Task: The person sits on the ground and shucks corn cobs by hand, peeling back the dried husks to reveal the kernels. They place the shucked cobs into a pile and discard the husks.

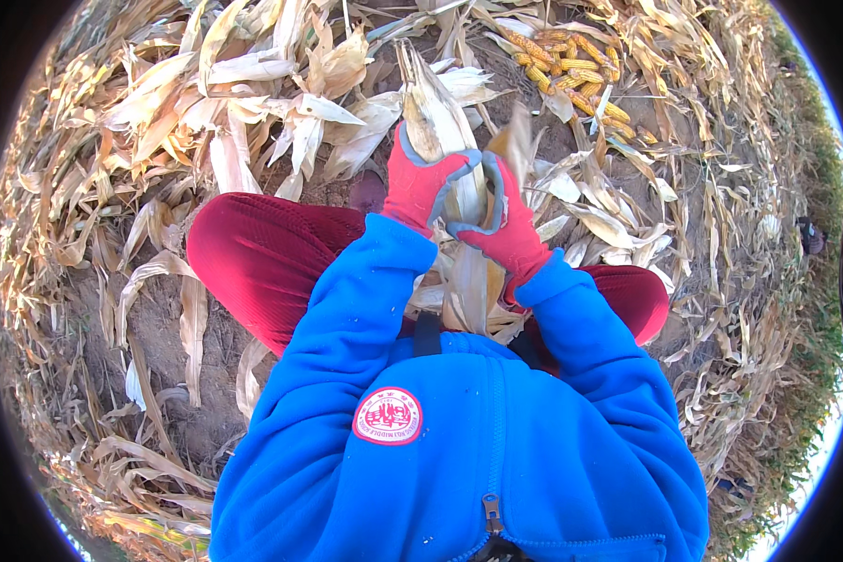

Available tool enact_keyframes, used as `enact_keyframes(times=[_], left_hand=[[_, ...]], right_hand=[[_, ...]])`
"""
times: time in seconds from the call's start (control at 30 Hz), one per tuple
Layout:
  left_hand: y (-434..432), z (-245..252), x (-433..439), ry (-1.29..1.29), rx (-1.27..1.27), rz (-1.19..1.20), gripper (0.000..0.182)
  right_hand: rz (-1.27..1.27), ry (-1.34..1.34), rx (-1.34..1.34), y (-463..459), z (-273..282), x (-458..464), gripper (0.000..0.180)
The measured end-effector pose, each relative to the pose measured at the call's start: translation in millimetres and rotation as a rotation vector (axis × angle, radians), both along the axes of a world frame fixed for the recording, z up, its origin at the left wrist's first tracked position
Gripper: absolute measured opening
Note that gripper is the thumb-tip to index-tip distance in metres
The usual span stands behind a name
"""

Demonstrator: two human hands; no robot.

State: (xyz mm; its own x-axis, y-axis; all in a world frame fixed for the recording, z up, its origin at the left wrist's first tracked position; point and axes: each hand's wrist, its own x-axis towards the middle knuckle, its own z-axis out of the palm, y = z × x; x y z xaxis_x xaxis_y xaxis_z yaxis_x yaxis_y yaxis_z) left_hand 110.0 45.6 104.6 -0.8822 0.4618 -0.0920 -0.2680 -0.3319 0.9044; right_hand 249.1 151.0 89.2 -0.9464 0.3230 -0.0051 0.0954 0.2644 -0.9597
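An ear of corn wrapped in pale dry husk (432, 112) points away from me, between my knees. My left hand (421, 183), in a red glove with grey palm coating, is wrapped around its middle. Close beside it on the right, my right hand (509, 228), gloved alike, curls thumb and fingers around the husk near the lower end. A blurred strip of husk (516, 140) stands out past the right fingers. Long husk leaves (467, 288) hang below both hands toward my lap. Any kernels on this ear are hidden.
Husked yellow corn cobs (579, 70) lie in a pile on the soil at the upper right. Loose dry husks (309, 91) are heaped at the upper left, and more husks (611, 218) lie right of my hands. My bent knees (267, 260) flank the work.
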Motion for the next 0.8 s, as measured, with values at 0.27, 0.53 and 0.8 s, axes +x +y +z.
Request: enact_keyframes(times=[0.27,0.53,0.8], left_hand=[[-33.6,53.8,-1.7,0.060,-0.086,-0.145,0.074],[-73.5,97.4,-12.4,0.245,-0.337,-0.215,0.030],[-77.2,86.0,-14.5,0.353,-0.509,-0.110,0.019]], right_hand=[[0.115,-0.183,-0.473,-25.8,-7.1,1.4,0.095],[0.323,-0.253,-0.315,3.8,4.6,7.1,0.087],[0.327,-0.320,-0.280,14.3,-7.3,15.3,0.085]])
